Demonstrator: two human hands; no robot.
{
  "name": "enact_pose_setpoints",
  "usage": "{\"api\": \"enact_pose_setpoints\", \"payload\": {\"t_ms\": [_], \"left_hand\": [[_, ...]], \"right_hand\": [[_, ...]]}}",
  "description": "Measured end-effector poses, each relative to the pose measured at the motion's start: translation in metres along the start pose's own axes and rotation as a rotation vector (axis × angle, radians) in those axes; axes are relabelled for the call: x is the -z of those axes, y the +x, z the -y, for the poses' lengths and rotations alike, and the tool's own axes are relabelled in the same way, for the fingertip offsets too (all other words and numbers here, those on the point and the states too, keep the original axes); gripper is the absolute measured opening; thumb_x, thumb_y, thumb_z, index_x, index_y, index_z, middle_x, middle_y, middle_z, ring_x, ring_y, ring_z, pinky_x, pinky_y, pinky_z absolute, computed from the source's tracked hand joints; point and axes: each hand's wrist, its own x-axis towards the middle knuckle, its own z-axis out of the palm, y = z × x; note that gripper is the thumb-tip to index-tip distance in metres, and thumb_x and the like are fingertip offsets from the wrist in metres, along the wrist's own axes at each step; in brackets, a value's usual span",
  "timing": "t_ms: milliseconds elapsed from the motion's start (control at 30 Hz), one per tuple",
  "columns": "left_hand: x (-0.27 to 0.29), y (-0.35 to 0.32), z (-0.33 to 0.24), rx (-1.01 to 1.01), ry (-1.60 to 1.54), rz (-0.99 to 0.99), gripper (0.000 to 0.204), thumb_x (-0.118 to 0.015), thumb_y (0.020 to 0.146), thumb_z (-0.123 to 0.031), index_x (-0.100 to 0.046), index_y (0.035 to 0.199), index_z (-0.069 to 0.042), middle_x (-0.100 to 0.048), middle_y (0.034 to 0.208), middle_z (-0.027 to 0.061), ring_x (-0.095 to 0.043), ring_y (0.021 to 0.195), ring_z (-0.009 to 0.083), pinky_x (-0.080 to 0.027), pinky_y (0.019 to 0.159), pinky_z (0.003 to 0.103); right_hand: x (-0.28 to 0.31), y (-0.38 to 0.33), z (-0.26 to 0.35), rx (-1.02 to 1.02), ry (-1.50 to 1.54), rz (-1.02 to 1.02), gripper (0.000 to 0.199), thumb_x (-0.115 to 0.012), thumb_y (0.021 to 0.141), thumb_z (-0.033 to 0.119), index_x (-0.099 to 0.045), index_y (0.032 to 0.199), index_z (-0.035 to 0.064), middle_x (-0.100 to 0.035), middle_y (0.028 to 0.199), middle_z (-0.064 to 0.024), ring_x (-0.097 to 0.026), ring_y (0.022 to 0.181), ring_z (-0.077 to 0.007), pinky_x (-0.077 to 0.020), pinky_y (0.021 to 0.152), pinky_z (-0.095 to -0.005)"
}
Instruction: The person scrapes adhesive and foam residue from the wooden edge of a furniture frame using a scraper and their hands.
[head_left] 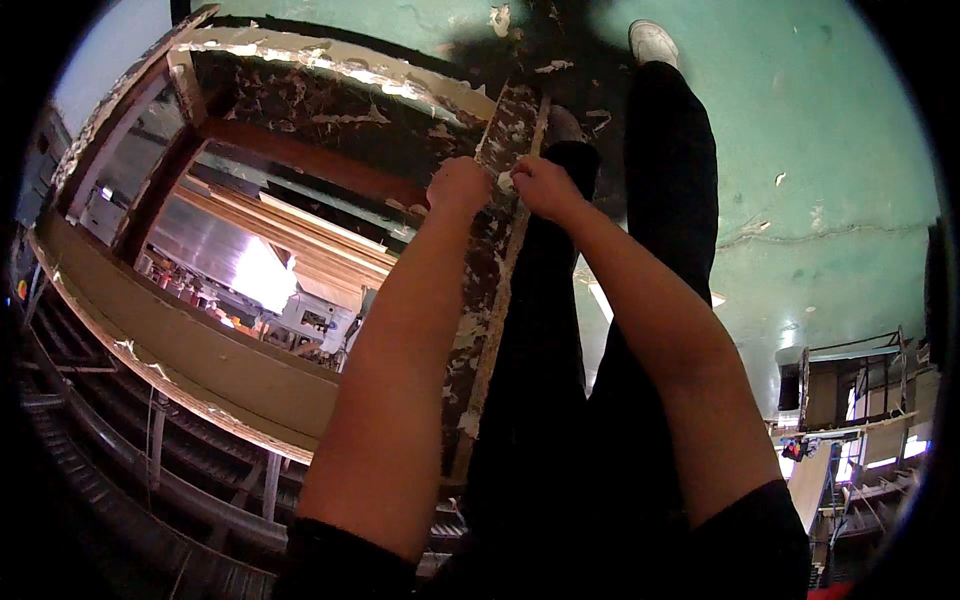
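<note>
A long wooden board [480,290], dark and blotched with pale flaky residue, runs up the middle beside my legs. It forms the right side of a large wooden frame [200,330]. On the board's upper part, my left hand [461,186] is closed, its knuckles up; whatever its fingers hold is hidden. My right hand [546,189] is just to the right, its fingertips pinched at a small whitish scrap [505,182] over the board's edge. The two hands are a short way apart.
A pale, ragged-edged rail [340,62] forms the frame's far side, and a reddish-brown crossbar [310,160] spans it. Loose scraps [553,66] lie on the green floor [820,150]. My legs [670,160] stretch out beside the board. Dark slatted racks [150,500] stand at the lower left.
</note>
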Motion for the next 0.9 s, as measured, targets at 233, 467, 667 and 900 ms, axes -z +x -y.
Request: {"api": "enact_pose_setpoints", "payload": {"t_ms": [233,467,667,900], "left_hand": [[0.002,-0.004,-0.012,0.14,-0.1,-0.062,0.028,-0.066,0.092,-0.023,-0.076,0.11,-0.004,-0.072,0.121,0.0205,-0.07,0.114,0.037,-0.059,0.092,0.046],[-0.002,-0.002,-0.008,0.101,-0.05,-0.029,0.048,-0.063,0.095,-0.042,-0.071,0.115,0.001,-0.07,0.119,0.026,-0.068,0.115,0.0405,-0.056,0.096,0.049],[-0.009,-0.003,-0.008,0.108,-0.049,-0.197,0.029,-0.066,0.092,-0.027,-0.076,0.106,-0.003,-0.074,0.111,0.0206,-0.072,0.105,0.0376,-0.059,0.088,0.047],[-0.016,0.004,0.0,0.085,-0.022,-0.203,0.035,-0.065,0.093,-0.033,-0.076,0.103,-0.002,-0.074,0.11,0.0211,-0.073,0.103,0.0371,-0.059,0.088,0.046]], "right_hand": [[0.012,0.002,-0.008,-0.135,0.045,-0.045,0.031,-0.062,0.091,0.026,-0.073,0.111,0.0048,-0.073,0.107,-0.0201,-0.07,0.104,-0.0379,-0.0539,0.091,-0.0445],[0.026,-0.001,-0.014,-0.196,0.1,-0.103,0.03,-0.06,0.09,0.027,-0.072,0.106,0.005,-0.073,0.105,-0.0207,-0.069,0.102,-0.0399,-0.0536,0.088,-0.046],[0.024,0.001,-0.017,-0.166,0.076,-0.093,0.031,-0.057,0.091,0.029,-0.071,0.105,0.0051,-0.071,0.107,-0.0223,-0.067,0.101,-0.0443,-0.0531,0.088,-0.0499],[0.021,0.001,-0.019,-0.124,0.078,-0.115,0.032,-0.059,0.091,0.027,-0.069,0.109,0.0022,-0.071,0.107,-0.0227,-0.067,0.103,-0.0422,-0.0531,0.089,-0.0468]]}}
